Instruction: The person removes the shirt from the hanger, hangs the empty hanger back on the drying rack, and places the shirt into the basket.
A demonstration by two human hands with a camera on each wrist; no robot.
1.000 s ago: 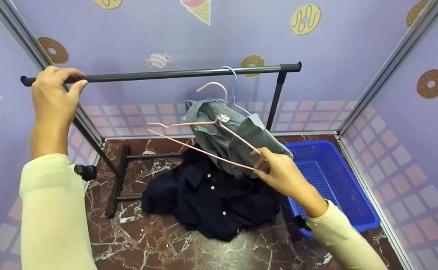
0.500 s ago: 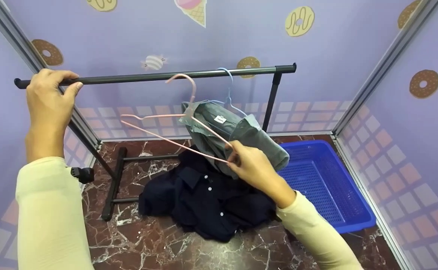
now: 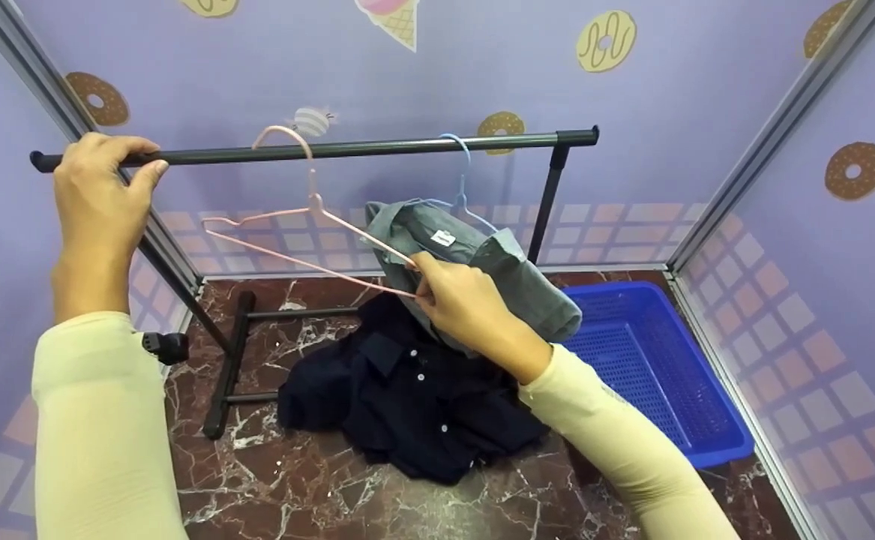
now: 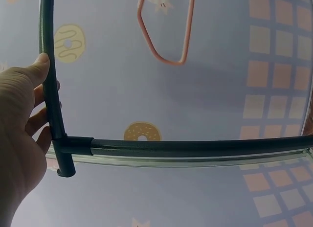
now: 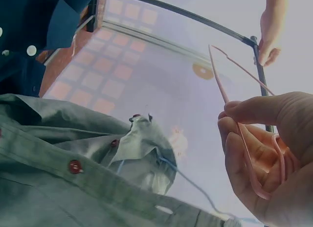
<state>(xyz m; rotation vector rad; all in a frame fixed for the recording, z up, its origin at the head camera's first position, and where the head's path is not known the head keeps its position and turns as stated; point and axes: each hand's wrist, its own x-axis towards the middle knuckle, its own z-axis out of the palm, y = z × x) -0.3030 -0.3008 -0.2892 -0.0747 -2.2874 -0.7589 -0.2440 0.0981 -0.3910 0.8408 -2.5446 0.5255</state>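
Note:
My left hand [image 3: 103,199] grips the black rail [image 3: 377,148] of a clothes rack near its left end. In the left wrist view the thumb [image 4: 41,65] lies on one side of the bar and the fingers wrap behind it. My right hand [image 3: 463,300] holds a pink wire hanger [image 3: 315,201] by its right end, thumb and fingers pinching the wire. No garment is on this hanger, and its hook overlaps the rail in the head view. Just behind the right hand, a grey-green shirt [image 3: 542,289] hangs from a blue hanger [image 3: 462,196] hooked on the rail.
A dark navy shirt [image 3: 400,405] with white buttons lies crumpled on the reddish marble floor [image 3: 257,495]. To the right stands a blue plastic basket [image 3: 707,420]. The rack's foot [image 3: 229,375] is at left, and patterned walls [image 3: 782,247] enclose the space.
The right hand has carried the pink hanger leftward, away from the grey-green shirt, and its hook has come up to the rail. The left hand keeps its grip on the rail.

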